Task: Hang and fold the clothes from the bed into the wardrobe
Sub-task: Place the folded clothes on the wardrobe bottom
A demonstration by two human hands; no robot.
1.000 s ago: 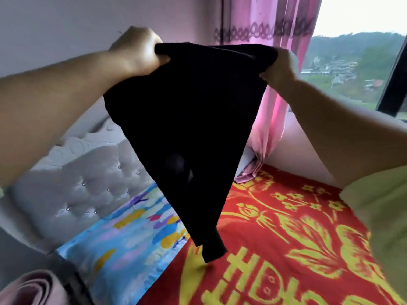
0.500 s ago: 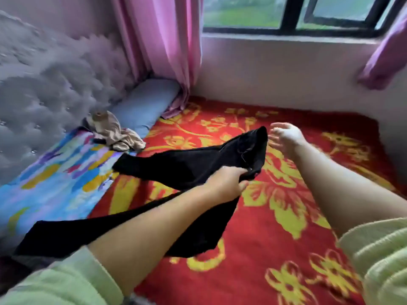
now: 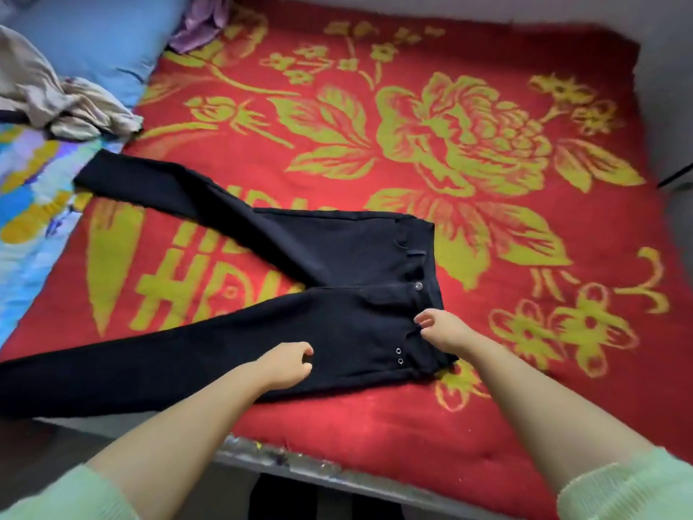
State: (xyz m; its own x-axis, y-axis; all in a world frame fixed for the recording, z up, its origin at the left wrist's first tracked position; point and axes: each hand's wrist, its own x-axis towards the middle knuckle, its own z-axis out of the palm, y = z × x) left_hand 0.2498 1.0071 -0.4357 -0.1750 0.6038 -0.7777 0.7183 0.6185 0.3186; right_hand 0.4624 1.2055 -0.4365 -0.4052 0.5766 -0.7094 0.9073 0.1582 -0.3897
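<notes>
- Nearest, pale green sleeves [image 3: 633, 489] pushed up both forearms, cut off by the lower edge.
- Left hand [image 3: 287, 364] hovering on or just over the near trouser leg, fingers loosely curled, gripping nothing visible; actual contact hard to tell.
- Right hand [image 3: 442, 330] at the waistband's near corner, fingertips bent together, seemingly pinching the cloth, probably to square it for folding.
- Black trousers [image 3: 337, 279] laid flat on the red flowered blanket [image 3: 487, 144], legs splayed leftward; near leg end cut off by the frame.
- Farther left, crumpled beige garment [image 3: 56, 103] on a blue pillow [image 3: 97, 35], awaiting its turn.
- Wardrobe out of sight.
</notes>
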